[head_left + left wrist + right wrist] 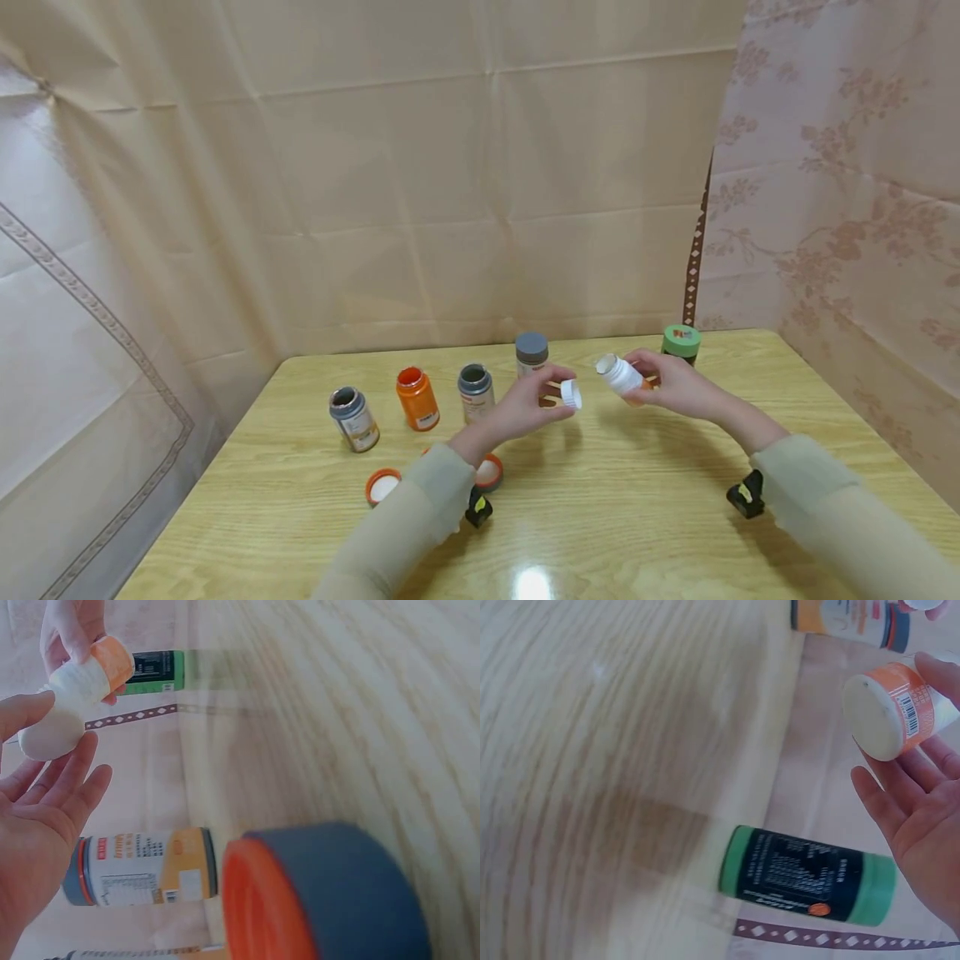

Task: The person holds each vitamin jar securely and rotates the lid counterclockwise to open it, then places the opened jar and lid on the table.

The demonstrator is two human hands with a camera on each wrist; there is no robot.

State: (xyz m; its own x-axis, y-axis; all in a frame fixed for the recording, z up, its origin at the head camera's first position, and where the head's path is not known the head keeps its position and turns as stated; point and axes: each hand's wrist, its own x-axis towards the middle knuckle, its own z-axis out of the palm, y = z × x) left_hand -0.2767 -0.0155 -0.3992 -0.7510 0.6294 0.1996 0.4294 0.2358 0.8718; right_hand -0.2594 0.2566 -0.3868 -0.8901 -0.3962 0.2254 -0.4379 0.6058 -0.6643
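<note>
Between thumb and fingers my left hand (528, 403) pinches a ribbed white cap (571, 395), held above the table. My right hand (671, 385) grips a small white bottle (619, 373) with an orange label, its uncapped mouth tilted toward the cap. In the right wrist view the bottle's pale base (871, 718) and barcode face the camera. A short gap parts cap and bottle in the head view. Behind the left hand stands a grey-lidded jar (532, 350); a green-lidded jar (681, 341) with a black label stands just behind the right hand.
Three uncapped containers stand at the left: a grey-rimmed jar (355, 419), an orange jar (417, 399) and another grey-rimmed jar (476, 392). Upturned orange-rimmed lids (384, 486) lie nearer, partly behind the left sleeve. A beige cloth (450, 208) hangs behind the wooden table (600, 517).
</note>
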